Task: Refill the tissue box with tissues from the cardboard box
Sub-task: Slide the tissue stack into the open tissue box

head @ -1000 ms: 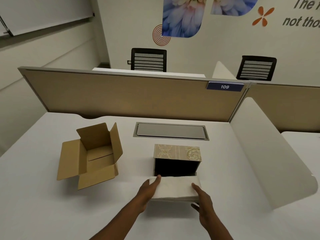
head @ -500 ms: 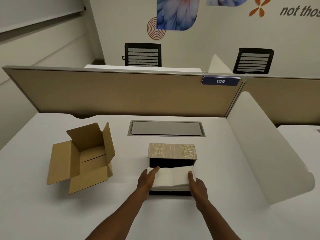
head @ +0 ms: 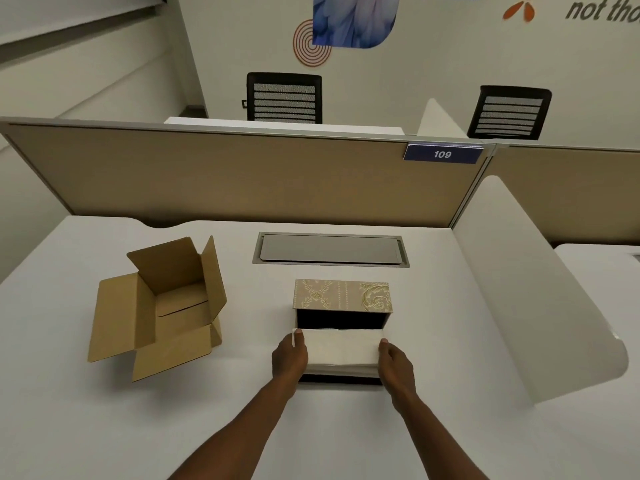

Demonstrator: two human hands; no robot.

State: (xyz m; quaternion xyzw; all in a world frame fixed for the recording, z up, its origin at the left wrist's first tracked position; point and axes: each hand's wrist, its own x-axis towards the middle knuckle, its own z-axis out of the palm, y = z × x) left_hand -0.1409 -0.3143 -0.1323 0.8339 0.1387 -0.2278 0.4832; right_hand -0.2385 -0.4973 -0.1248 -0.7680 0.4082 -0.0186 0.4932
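A beige patterned tissue box lies on the white desk with its dark open side facing me. A white stack of tissues sits partly inside that opening. My left hand grips the stack's left end and my right hand grips its right end. The brown cardboard box stands to the left with its flaps spread open; the part of its inside that I see holds nothing.
A grey cable hatch is set into the desk behind the tissue box. A tan partition closes the back and a white curved divider closes the right side. Two black chairs stand beyond.
Both hands have pushed the tissue stack forward from the desk in front of the tissue box into its open side.
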